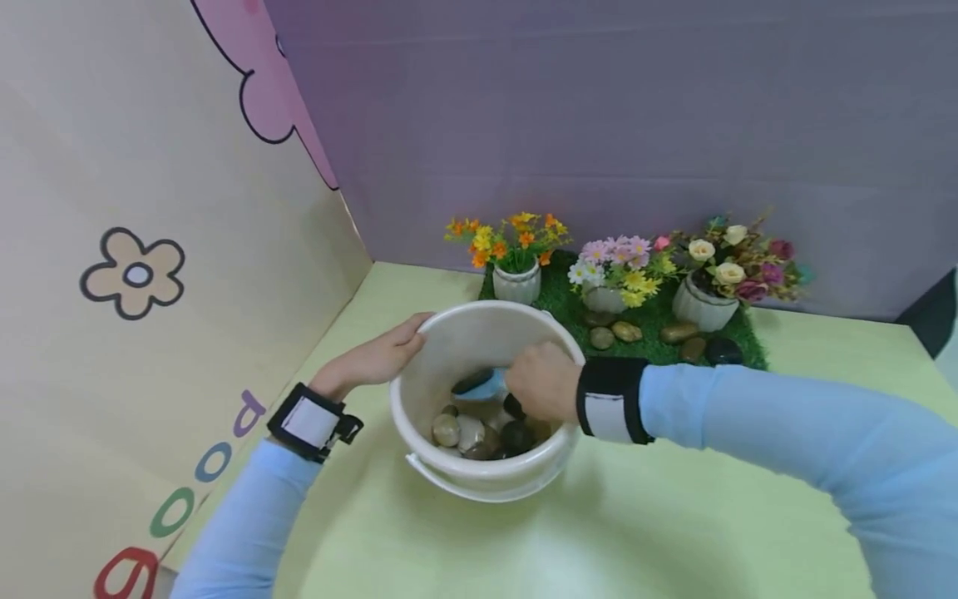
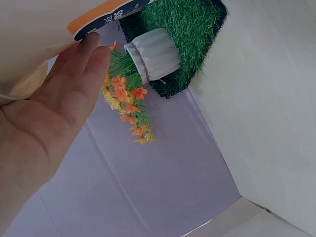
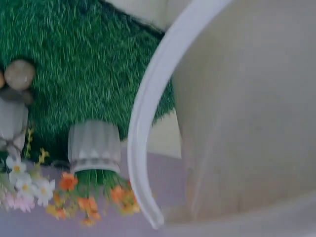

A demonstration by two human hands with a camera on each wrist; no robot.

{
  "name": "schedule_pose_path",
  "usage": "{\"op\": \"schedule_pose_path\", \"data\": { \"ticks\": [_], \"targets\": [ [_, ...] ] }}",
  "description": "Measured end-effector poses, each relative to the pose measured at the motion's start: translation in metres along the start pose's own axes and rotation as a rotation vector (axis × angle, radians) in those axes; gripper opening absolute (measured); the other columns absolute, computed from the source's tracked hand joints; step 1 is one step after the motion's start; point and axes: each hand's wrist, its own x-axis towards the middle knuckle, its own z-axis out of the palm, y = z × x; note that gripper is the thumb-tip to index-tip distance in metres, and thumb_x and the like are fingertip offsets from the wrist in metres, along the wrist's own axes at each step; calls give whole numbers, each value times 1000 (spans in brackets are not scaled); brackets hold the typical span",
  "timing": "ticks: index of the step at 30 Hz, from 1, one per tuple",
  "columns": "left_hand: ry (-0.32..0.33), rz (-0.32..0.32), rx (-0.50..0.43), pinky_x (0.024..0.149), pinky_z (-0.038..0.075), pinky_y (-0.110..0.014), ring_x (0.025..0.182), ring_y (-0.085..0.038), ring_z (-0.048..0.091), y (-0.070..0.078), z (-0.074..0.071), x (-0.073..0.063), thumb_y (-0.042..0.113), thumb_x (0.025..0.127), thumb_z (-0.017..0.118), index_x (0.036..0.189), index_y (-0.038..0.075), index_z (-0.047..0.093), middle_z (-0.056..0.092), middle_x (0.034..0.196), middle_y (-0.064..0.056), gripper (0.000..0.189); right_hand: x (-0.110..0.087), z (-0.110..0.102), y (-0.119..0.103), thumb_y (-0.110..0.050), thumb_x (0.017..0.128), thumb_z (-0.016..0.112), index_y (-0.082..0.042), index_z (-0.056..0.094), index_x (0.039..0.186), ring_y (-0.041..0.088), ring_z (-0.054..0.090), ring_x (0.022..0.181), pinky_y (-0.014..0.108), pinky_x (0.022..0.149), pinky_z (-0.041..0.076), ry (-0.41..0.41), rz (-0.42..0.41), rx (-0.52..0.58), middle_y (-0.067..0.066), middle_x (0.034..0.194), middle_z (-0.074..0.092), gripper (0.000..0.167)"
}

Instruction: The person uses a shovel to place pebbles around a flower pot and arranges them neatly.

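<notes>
A white bucket [image 1: 516, 476] with a lowered handle stands on the pale green table. My left hand [image 1: 377, 356] holds its left rim, thumb over the edge and fingers along the outer wall; the left wrist view shows these fingers [image 2: 74, 74] near an orange and dark label [image 2: 106, 17]. Inside the bucket, my curled right hand [image 1: 544, 383] grips a light-blue scoop [image 1: 490, 387], its handle hidden by the fist. A dark stone [image 1: 471, 380] lies at the scoop. Below are several smooth stones [image 1: 470, 433], pale, brown and black.
Behind the bucket lies a green turf mat [image 1: 636, 324] bearing three white pots of artificial flowers, orange [image 1: 516, 283], pink [image 1: 602, 298] and cream [image 1: 705, 304]. Several stones [image 1: 627, 332] sit along its front. A purple-grey backdrop [image 1: 599, 108] rises behind; a decorated wall [image 1: 224, 208] is on the left.
</notes>
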Motion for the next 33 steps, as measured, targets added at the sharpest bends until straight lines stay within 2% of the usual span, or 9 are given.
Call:
{"op": "schedule_pose_path", "data": {
  "ticks": [6, 10, 15, 20, 24, 33],
  "targets": [
    [10, -4, 4, 82, 54, -41, 115, -44, 49, 0, 0, -5, 13, 100, 21, 142, 0, 17, 32, 137, -29, 44, -3, -19, 4, -17, 83, 62, -11, 60, 71, 19, 55, 54, 31, 42, 47, -21, 5, -32, 2, 65, 57, 13],
    [16, -7, 1, 80, 55, -40, 116, -44, 48, 0, -1, -7, 14, 100, 22, 141, 1, 19, 32, 137, -28, 43, -9, -28, 8, -17, 85, 61, -9, 56, 75, 15, 49, 47, 29, 37, 43, 29, 35, 11, 1, 61, 53, 13],
    [29, 8, 47, 86, 52, -44, 123, -44, 39, -1, -1, -6, 13, 100, 23, 141, 0, 20, 30, 140, -27, 43, -18, -31, 10, -20, 88, 56, -8, 52, 78, 12, 43, 43, 27, 33, 37, 68, 95, 7, 1, 56, 47, 17],
    [37, 5, 79, 101, 38, -52, 128, -43, 32, -1, 3, -5, 13, 100, 25, 141, -1, 23, 31, 140, -27, 43, -26, -30, 10, -23, 90, 55, -7, 50, 81, 10, 36, 39, 23, 29, 30, 83, 150, -30, 0, 56, 43, 19],
    [46, 12, 94, 107, 29, -54, 131, -42, 29, 0, 4, -3, 14, 100, 25, 141, -1, 24, 30, 140, -26, 43, -31, -29, 11, -22, 89, 56, -6, 49, 83, 9, 34, 38, 22, 29, 28, 99, 201, -15, 0, 57, 41, 19],
    [26, -7, 75, 104, 34, -53, 129, -45, 32, 4, 3, -1, 14, 100, 24, 142, -3, 16, 24, 143, -28, 46, -34, -29, 12, -32, 93, 51, -6, 49, 88, 11, 34, 38, 22, 29, 26, 108, 339, 76, 0, 60, 42, 27]
  ]
}}
